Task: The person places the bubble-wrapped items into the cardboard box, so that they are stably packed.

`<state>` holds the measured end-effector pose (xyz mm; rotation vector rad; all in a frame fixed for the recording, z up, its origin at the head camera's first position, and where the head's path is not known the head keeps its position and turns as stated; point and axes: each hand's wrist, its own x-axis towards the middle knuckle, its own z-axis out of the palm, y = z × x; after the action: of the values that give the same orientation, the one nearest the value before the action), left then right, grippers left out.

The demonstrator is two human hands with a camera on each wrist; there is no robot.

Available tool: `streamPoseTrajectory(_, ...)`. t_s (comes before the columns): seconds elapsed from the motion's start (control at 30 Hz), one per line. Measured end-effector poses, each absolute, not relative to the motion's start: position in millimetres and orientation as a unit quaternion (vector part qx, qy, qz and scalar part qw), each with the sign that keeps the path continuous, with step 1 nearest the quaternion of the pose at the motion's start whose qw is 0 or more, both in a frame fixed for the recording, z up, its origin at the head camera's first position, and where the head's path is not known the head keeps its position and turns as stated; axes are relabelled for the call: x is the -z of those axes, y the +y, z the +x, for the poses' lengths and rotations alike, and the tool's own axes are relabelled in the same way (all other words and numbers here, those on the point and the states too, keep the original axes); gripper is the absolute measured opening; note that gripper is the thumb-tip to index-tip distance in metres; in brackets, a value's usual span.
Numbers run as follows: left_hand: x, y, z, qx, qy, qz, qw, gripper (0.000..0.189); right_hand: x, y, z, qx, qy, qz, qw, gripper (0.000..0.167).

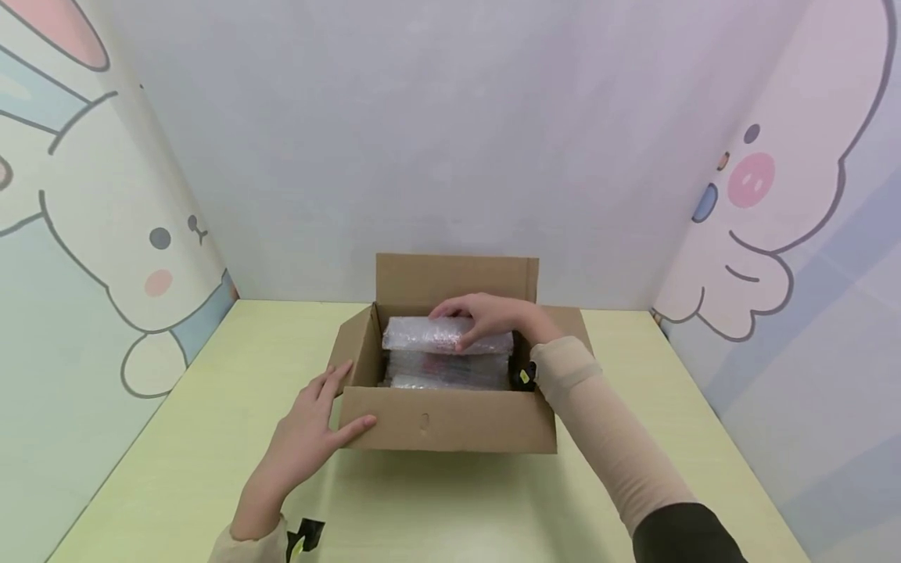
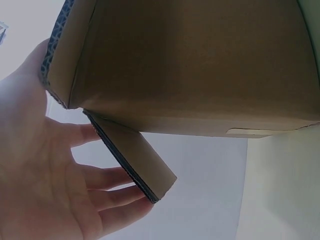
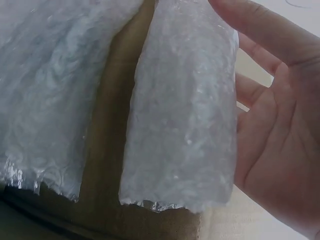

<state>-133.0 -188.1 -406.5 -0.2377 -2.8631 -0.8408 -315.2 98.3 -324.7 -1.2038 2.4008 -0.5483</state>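
Note:
An open cardboard box [image 1: 450, 420] sits on the table with its flaps folded outward. Inside lie several flat items in clear bubble wrap [image 1: 450, 369]. My right hand [image 1: 489, 317] grips a bubble-wrapped bundle [image 1: 408, 335] at the back of the box; in the right wrist view the thumb lies on one side of the bundle [image 3: 180, 110] and fingers on the other. What the wrap contains cannot be made out. My left hand [image 1: 306, 430] rests at the front left corner, its thumb on the front flap and its fairly straight fingers against the left flap [image 2: 132, 155].
A pale yellow table [image 1: 211, 438] carries the box. Behind it rises a plain light wall [image 1: 436, 156], and panels with cartoon animals stand at left and right. The box's back flap [image 1: 454, 277] stands upright near that wall.

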Motion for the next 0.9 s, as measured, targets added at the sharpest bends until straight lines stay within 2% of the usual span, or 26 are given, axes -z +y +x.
streamPoseTrajectory(0.53, 407, -188, -131, 0.274, -0.956, -0.076, 0.075, 0.089, 336, 80, -309, 0.088, 0.875, -0.428, 0.210, 0.065)
streamPoseTrajectory(0.9, 401, -185, -139, 0.253, -0.961, -0.087, 0.072, 0.089, 328, 85, -309, 0.076, 0.879, -0.440, 0.169, 0.061)
